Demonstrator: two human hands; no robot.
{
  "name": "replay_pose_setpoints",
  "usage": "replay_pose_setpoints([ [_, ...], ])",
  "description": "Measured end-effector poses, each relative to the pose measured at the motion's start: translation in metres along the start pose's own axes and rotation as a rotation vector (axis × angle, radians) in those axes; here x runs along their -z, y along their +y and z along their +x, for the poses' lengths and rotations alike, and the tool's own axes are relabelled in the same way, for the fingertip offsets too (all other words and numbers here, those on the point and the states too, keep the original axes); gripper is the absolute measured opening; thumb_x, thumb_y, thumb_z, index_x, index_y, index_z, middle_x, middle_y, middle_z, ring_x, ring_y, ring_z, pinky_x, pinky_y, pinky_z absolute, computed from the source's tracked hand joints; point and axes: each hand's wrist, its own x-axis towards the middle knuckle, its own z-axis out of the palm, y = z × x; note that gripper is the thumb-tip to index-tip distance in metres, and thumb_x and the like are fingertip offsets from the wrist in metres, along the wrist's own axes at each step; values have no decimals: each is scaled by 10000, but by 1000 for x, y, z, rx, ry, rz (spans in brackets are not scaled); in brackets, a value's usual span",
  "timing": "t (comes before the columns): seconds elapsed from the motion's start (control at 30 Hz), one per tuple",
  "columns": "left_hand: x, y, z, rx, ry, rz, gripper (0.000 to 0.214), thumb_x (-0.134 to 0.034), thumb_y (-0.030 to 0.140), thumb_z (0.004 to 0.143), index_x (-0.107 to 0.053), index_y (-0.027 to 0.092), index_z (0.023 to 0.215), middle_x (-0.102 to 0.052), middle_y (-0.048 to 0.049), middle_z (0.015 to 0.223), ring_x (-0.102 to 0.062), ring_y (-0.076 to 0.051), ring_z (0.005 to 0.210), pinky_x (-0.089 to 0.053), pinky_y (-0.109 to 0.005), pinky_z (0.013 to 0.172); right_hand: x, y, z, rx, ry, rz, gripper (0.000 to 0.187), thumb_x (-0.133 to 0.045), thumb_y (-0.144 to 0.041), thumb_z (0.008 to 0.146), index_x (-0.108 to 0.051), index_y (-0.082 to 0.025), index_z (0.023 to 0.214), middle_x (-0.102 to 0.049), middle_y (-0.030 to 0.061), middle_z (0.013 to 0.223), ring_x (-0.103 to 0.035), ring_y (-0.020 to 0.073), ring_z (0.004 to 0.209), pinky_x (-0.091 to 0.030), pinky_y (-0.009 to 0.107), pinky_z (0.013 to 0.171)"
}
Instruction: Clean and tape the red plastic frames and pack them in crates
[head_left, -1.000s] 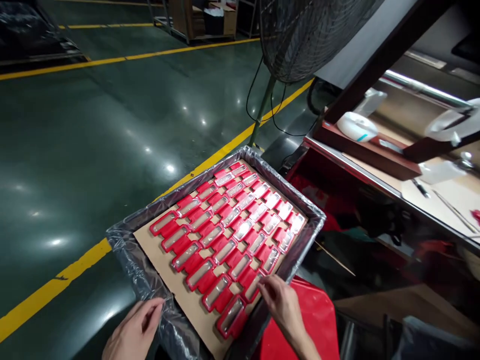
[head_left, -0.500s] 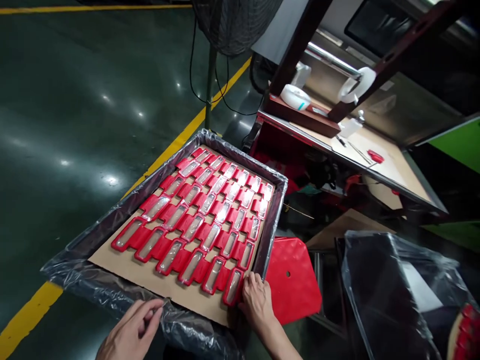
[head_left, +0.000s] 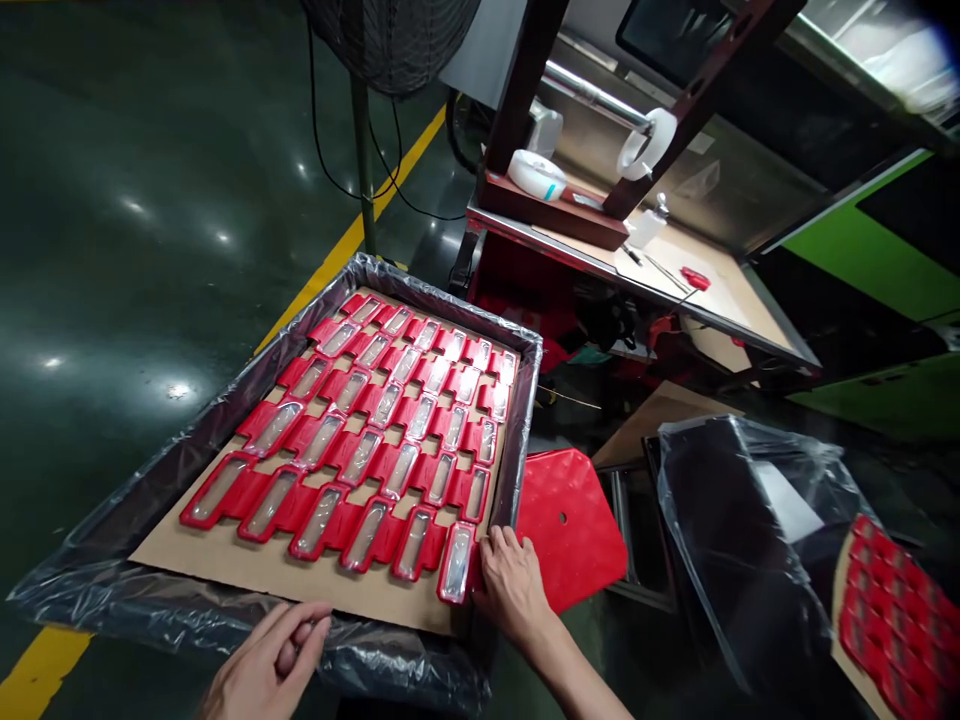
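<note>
Rows of red plastic parts (head_left: 322,522), each with a clear long window, lie on a brown cardboard sheet (head_left: 172,550) inside a tray lined with dark clear plastic film (head_left: 202,612). My left hand (head_left: 266,660) is at the sheet's front edge, fingers curled and thumb close to the forefinger; what is between them is hidden. At the front right corner, my right hand (head_left: 516,582) has bent fingers closed down beside the end red part (head_left: 456,562). Its fingertips are partly hidden, so I cannot tell whether they hold the part, the sheet or the film.
A red stool (head_left: 574,520) stands right of the tray. Further right are a film-covered black box (head_left: 705,500) and another sheet of red parts (head_left: 896,610). Behind stand a fan (head_left: 397,45) and a workbench (head_left: 731,300) with tape rolls (head_left: 536,175).
My view has swung rightward, so the tray and bench sit further left and more red parts show at the lower right. Both hands keep nearly the same places at the tray.
</note>
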Motion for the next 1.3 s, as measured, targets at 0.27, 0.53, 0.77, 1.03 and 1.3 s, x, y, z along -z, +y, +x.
replay_pose_setpoints([
  [0.27,-25,25,19,-253,-10,107,342,-442,498,789,-669,247,840,-600,1,751,-566,-109,560,-477,-188,552,-13,3,-33,332,-523,2111,669,-496,-739,677,-589,-129,938,-396,-85,504,-336,45,327,-276,175,301],
  [0.53,-81,56,60,-711,-37,655,373,-382,191,837,-627,155,1115,-626,-135,1032,-597,-259,963,-505,-343,765,-39,-21,-33,785,-757,2718,745,-557,-738,612,-564,-92,982,-435,-73,543,-342,37,329,-247,140,202],
  [0.77,-115,56,77,-655,-263,763,446,-416,221,807,-560,131,1219,-545,-163,1285,-474,-311,1201,-403,-450,987,-60,-12,-35,712,-765,2682,801,-577,-806,444,-534,-156,911,-440,-89,487,-357,46,310,-286,154,225],
  [1.03,-111,69,79,-667,-340,818,443,-410,173,803,-563,72,1207,-537,-200,1283,-489,-325,1195,-405,-452,989,-45,-4,-39,915,-765,2743,710,-599,-688,579,-539,-122,1004,-434,-96,487,-325,37,304,-283,133,229],
  [1.3,-117,90,73,-642,-382,964,420,-384,65,792,-580,40,1163,-594,-215,1165,-526,-333,1116,-428,-469,935,-35,6,-43,1132,-644,2780,690,-548,-613,731,-508,-58,1139,-458,-70,572,-323,28,345,-296,103,246],
])
